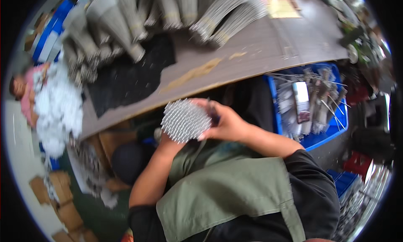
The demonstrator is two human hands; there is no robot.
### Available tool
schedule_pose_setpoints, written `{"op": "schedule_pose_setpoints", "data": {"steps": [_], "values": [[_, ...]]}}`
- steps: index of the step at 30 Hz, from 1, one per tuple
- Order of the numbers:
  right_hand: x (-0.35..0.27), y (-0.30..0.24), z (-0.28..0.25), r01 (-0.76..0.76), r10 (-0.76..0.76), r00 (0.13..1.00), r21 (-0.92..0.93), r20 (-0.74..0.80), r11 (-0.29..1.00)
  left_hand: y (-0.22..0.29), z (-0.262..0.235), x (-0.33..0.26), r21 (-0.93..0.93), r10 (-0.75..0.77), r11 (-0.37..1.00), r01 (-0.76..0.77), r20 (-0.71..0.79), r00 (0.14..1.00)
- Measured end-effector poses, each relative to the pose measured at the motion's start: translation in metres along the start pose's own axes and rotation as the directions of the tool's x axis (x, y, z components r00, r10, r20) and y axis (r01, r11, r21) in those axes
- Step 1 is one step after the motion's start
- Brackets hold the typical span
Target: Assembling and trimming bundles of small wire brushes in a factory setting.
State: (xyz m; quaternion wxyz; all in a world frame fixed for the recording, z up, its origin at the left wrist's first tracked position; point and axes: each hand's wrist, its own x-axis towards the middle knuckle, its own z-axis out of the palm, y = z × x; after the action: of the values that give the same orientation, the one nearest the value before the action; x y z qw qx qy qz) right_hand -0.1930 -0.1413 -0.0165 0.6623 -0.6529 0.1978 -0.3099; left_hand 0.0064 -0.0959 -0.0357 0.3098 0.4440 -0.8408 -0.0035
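Note:
In front of my apron, a thick round bundle of thin metal wires (186, 121) stands with its many silvery ends turned up toward me. My right hand (226, 122) curls around its right side, thumb at the near edge and fingers at the far edge. Beneath the bundle, my left hand (171, 144) grips it from the lower left, and most of its fingers are hidden behind the wires. Something dark shows between my right palm and the bundle, too shadowed to name.
Several similar wire bundles (168, 9) lie along the far side of the brown table (252, 53), by a black sheet (134, 80). To the right sits a blue crate (312, 145) of loose wire pieces. A person in pink (29, 91) is at far left beside a white heap (58, 107).

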Motion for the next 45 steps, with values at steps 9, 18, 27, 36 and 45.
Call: {"op": "schedule_pose_setpoints", "data": {"steps": [9, 18, 27, 36, 45], "values": [[0.008, 0.029, 0.022, -0.185, 0.151, 0.981, 0.366, 0.118, 0.912, -0.004, 0.016, -0.062, -0.815, -0.683, 0.090, 0.572, 0.368, 0.631], [0.003, 0.029, 0.022, -0.229, 0.201, 0.973, 0.332, 0.116, 0.915, -0.006, 0.021, -0.066, -0.879, -0.645, -0.130, 0.459, 0.426, 0.635], [0.007, 0.022, 0.019, -0.230, 0.195, 0.969, 0.261, 0.153, 0.938, -0.017, 0.030, -0.082, -0.847, -0.637, -0.096, 0.522, 0.456, 0.622], [0.007, 0.032, 0.018, -0.293, 0.248, 0.951, 0.284, 0.184, 0.913, -0.007, 0.019, -0.057, -0.822, -0.656, -0.027, 0.568, 0.444, 0.610], [0.009, 0.030, 0.021, -0.235, 0.209, 0.972, 0.416, 0.109, 0.878, -0.003, 0.016, -0.058, -0.831, -0.732, 0.028, 0.556, 0.361, 0.578]]}}
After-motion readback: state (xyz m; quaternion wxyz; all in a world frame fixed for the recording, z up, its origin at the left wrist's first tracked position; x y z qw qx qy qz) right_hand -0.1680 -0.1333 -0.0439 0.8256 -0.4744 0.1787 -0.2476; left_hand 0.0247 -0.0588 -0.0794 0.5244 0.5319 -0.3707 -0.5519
